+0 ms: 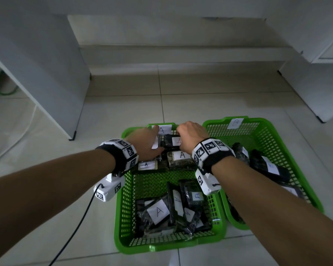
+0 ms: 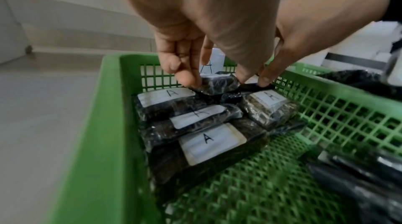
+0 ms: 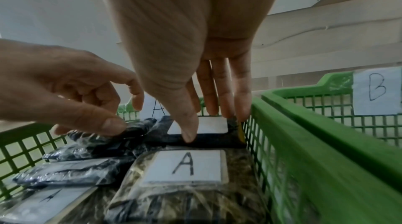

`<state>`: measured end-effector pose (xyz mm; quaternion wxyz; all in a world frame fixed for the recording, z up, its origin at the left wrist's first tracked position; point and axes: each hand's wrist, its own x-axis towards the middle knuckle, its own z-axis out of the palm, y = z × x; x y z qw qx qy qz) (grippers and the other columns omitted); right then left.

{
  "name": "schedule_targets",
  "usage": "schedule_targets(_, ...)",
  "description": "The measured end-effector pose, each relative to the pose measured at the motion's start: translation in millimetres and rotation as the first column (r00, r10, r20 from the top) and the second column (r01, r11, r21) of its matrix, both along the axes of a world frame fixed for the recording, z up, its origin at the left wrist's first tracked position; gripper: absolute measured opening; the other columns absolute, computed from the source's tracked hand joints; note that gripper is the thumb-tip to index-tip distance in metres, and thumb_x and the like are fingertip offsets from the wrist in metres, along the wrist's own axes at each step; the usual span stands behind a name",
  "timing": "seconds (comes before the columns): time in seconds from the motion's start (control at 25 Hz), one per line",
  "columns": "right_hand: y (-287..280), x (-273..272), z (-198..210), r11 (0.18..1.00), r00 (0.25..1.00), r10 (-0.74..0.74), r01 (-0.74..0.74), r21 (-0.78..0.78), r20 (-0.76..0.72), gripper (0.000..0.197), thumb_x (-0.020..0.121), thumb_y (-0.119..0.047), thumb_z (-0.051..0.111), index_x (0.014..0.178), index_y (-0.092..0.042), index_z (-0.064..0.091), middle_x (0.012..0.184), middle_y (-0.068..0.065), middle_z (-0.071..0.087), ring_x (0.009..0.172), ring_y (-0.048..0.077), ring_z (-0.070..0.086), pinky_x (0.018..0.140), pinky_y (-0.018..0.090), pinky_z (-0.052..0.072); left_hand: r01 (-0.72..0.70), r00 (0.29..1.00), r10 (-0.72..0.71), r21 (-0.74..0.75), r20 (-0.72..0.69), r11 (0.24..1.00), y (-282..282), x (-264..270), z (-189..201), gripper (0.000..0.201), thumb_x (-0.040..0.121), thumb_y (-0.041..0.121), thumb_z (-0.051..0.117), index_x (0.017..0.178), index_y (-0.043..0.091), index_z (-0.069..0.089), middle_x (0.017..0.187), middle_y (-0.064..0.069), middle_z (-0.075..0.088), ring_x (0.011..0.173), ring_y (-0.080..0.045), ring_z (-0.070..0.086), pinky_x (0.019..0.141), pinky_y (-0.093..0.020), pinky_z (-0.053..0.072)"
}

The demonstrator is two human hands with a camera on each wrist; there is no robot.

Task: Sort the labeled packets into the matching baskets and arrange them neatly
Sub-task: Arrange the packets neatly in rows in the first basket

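Note:
Two green mesh baskets stand on the floor: basket A [image 1: 120,208] on the left and basket B [image 1: 267,124] on the right, each with a paper letter tag. Both hands reach into the far end of basket A. My left hand [image 2: 215,79] pinches a small dark packet [image 2: 219,85] between thumb and fingers. My right hand [image 3: 208,124] grips a dark packet with a white label [image 3: 213,127] in the far right corner, thumb in front and fingers behind. Flat packets marked A [image 3: 185,167] lie in rows just behind the hands.
A loose pile of A packets [image 1: 158,212] fills the near part of basket A, with bare mesh between it and the rows. Several dark packets [image 1: 267,166] lie in basket B. White cabinets [image 1: 37,64] flank the tiled floor. A black cable [image 1: 75,227] trails at the left.

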<state>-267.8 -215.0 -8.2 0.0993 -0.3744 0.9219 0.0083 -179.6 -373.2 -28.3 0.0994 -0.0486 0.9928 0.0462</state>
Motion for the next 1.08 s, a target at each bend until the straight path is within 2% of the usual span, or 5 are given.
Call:
schedule_targets(0.2, 8, 1, -14, 0.998, 0.999, -0.015, 0.017, -0.069, 0.031, 0.015, 0.091, 0.002, 0.063, 0.101, -0.004, 0.072, 0.098, 0.01, 0.066, 0.092, 0.027, 0.064, 0.087, 0.04, 0.057, 0.044, 0.999, -0.045, 0.083, 0.015, 0.996, -9, -2, -3, 0.057, 0.082, 0.055, 0.068, 0.124, 0.017, 0.058, 0.079, 0.01, 0.056, 0.077, -0.014, 0.059, 0.067, -0.026, 0.045)
schedule_targets(0.48, 10, -1, -18, 0.994, 0.999, -0.003, 0.008, -0.112, 0.042, 0.024, 0.088, 0.001, 0.066, 0.108, -0.009, 0.075, 0.104, 0.007, 0.066, 0.099, 0.024, 0.062, 0.09, 0.032, 0.052, 0.079, 0.996, -0.08, 0.057, 0.028, 0.995, -18, -3, -12, 0.033, 0.083, 0.055, 0.07, 0.089, 0.025, 0.057, 0.091, 0.005, 0.07, 0.077, -0.014, 0.064, 0.072, -0.031, 0.056)
schedule_targets(0.8, 37, 11, 3, 0.98, 0.972, -0.034, 0.078, -0.182, 0.231, 0.029, 0.079, 0.003, 0.074, 0.095, -0.02, 0.08, 0.096, -0.001, 0.073, 0.087, 0.015, 0.066, 0.086, 0.03, 0.055, 0.223, 0.975, -0.223, 0.024, -0.014, 0.974, -15, 11, -3, 0.039, 0.085, 0.048, 0.061, 0.117, 0.024, 0.059, 0.113, 0.004, 0.061, 0.093, -0.019, 0.063, 0.076, -0.032, 0.052)
schedule_targets(0.92, 51, 29, 4, 0.997, 0.946, -0.015, 0.037, -0.062, 0.324, 0.031, 0.075, 0.006, 0.071, 0.089, -0.02, 0.081, 0.087, -0.003, 0.075, 0.085, 0.017, 0.071, 0.08, 0.027, 0.057, 0.439, 0.894, -0.445, 0.091, 0.06, 0.894, 7, 24, 9, 0.027, 0.083, 0.028, 0.063, 0.11, 0.025, 0.064, 0.107, 0.007, 0.064, 0.095, -0.015, 0.063, 0.08, -0.029, 0.051)
schedule_targets(1.08, 62, 54, -10, 0.981, 0.929, -0.006, -0.066, 0.182, 0.37, 0.043, 0.065, -0.002, 0.073, 0.105, -0.019, 0.077, 0.102, 0.003, 0.075, 0.095, 0.026, 0.07, 0.083, 0.041, 0.061, 0.699, 0.672, -0.683, 0.061, 0.286, 0.713, 47, 43, 11, 0.054, 0.083, 0.034, 0.072, 0.134, 0.028, 0.055, 0.135, 0.004, 0.054, 0.12, -0.018, 0.054, 0.094, -0.032, 0.046)
